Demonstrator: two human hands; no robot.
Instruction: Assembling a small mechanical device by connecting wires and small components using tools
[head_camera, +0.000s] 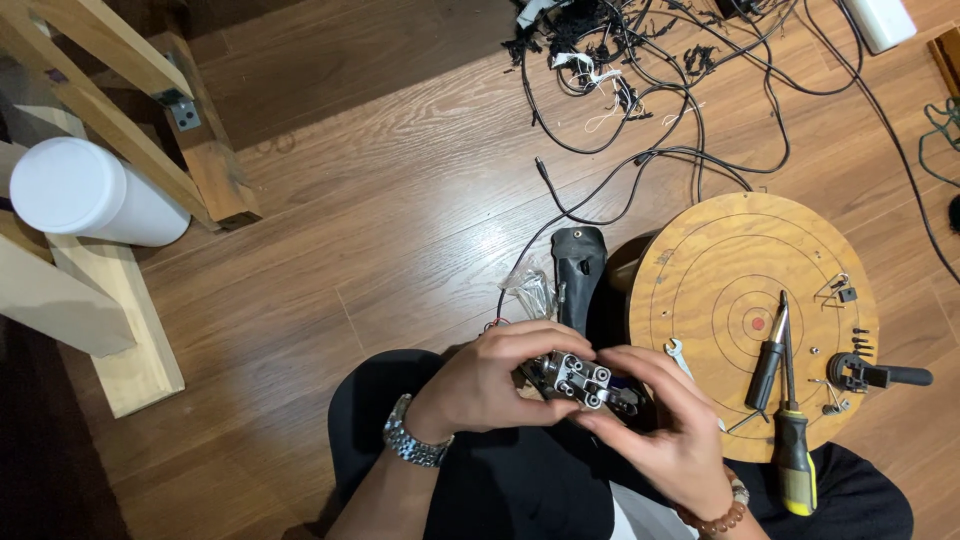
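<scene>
- the floor (400, 200) is brown wood-look planking with a soft sheen, its boards running on a slant across the view.
- the left hand (490, 380), with a metal link watch (415, 443) on its wrist, has its fingers curled around the left end of a small silver metal part (583, 380).
- the right hand (665, 420), wearing a beaded bracelet (722, 515), closes on the same metal part from the right, thumb and fingers pinching its end.
- the metal part sits between both hands, held above the person's dark-clothed lap, just left of a round wooden board (740, 260).
- that round board lies flat and is marked with concentric rings and a red centre dot; it carries the tools.
- on it lie a black-handled screwdriver (768, 362), a yellow-and-black-handled screwdriver (793, 450), a small wrench (678, 354) at its left edge, a black knobbed part (872, 375) and a few small screws (858, 340).
- a black sheath-like piece (580, 270) stands just beyond the hands, with a crumpled clear plastic bag (530, 290) touching its left side.
- black cables (660, 90) sprawl in a tangle across the floor at the top.
- at the left stands a pale timber frame (110, 110) with a white cylinder (85, 192) resting against it.
</scene>
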